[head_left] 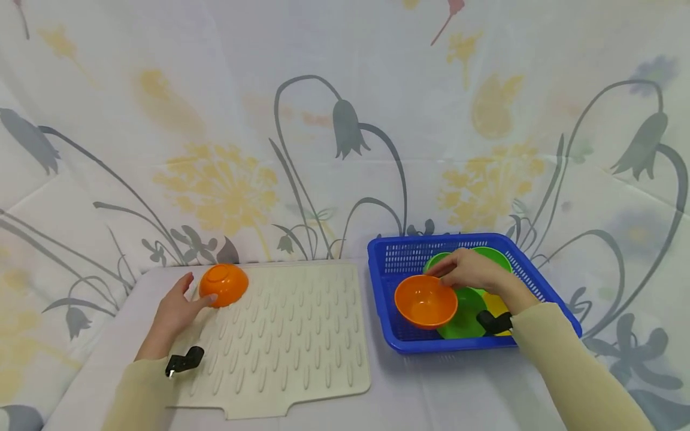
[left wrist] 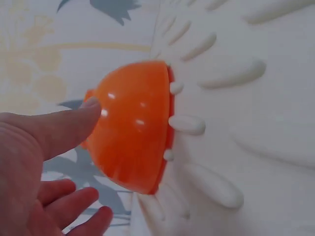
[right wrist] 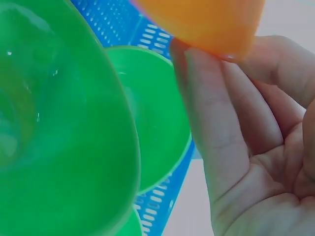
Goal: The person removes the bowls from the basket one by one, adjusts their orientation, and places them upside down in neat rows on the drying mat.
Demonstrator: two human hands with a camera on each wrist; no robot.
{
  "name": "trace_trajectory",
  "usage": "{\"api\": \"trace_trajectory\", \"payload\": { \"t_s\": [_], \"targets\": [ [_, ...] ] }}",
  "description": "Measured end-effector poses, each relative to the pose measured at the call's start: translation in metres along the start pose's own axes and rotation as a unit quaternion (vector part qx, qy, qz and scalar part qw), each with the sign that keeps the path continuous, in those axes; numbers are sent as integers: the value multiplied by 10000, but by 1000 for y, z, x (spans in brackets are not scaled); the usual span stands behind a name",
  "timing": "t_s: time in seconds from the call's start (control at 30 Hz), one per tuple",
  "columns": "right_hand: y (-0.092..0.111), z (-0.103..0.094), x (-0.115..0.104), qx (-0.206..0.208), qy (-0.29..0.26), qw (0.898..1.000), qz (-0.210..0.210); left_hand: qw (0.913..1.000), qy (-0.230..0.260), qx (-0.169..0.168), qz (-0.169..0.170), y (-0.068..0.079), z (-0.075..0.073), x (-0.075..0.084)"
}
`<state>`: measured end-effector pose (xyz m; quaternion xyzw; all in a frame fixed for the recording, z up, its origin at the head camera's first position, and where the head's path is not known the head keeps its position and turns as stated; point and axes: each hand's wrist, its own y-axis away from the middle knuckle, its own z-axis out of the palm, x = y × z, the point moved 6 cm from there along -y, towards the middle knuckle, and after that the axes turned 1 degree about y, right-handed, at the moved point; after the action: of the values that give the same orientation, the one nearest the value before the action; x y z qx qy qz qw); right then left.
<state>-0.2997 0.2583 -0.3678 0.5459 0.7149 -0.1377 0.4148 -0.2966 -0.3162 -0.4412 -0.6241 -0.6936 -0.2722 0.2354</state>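
An orange bowl [head_left: 229,287] lies upside down at the back left corner of the white ridged drying mat [head_left: 291,335]. Beside it is my left hand [head_left: 175,308], its thumb over the bowl's side near the base and its other fingers spread apart from it. In the left wrist view that bowl's rim [left wrist: 165,128] rests on the mat's ridges. My right hand [head_left: 477,272] pinches the rim of a second orange bowl [head_left: 426,302], held upright over the blue basket [head_left: 388,335]. Close up, the right wrist view shows thumb and fingers on that bowl's edge [right wrist: 211,24].
Several green bowls [head_left: 466,317] and a yellow piece [head_left: 496,305] lie in the basket, partly hidden by my right hand and its wrist camera. The basket stands to the right of the mat. A flower-printed cloth [head_left: 323,179] hangs behind both.
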Motion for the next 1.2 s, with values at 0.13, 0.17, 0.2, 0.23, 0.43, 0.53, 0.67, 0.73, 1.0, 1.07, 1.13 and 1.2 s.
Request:
{"api": "trace_trajectory", "payload": {
  "t_s": [0.13, 0.17, 0.2, 0.23, 0.43, 0.53, 0.67, 0.73, 1.0, 1.07, 1.13, 1.2],
  "targets": [
    [13, -7, -3, 333, -225, 9992, -31, 9981, -18, 572, 235, 13, -3, 14],
    [17, -7, -4, 426, -274, 9987, -45, 9969, -16, 717, 327, 17, -4, 20],
    [20, -7, -6, 523, -305, 9982, -60, 9952, -3, 863, 452, 22, -4, 26],
    [23, -7, -7, 632, -322, 9975, -66, 9929, 29, 1019, 617, 27, -5, 34],
    [37, 5, -25, 1091, -228, 9935, -245, 9791, 197, 1302, 1548, 55, 4, 78],
    [43, 14, -36, 1212, -83, 9921, -310, 9791, 249, 1062, 1715, 66, 16, 95],
    [50, 26, -49, 1354, -73, 9903, -312, 9752, 527, 709, 2030, 82, 35, 117],
    [54, 31, -55, 1448, -43, 9889, -325, 9683, 739, 608, 2307, 91, 44, 129],
    [64, 62, -78, 1587, 67, 9861, -489, 9432, 1510, -320, 2941, 128, 81, 176],
    [66, 70, -81, 1607, 34, 9856, -530, 9376, 1760, -709, 2912, 136, 92, 185],
    [67, 77, -84, 1632, 4, 9850, -556, 9339, 1945, -1076, 2799, 142, 103, 192],
    [68, 83, -86, 1675, 65, 9839, -624, 9272, 2127, -1389, 2752, 147, 112, 198]
  ]
}}
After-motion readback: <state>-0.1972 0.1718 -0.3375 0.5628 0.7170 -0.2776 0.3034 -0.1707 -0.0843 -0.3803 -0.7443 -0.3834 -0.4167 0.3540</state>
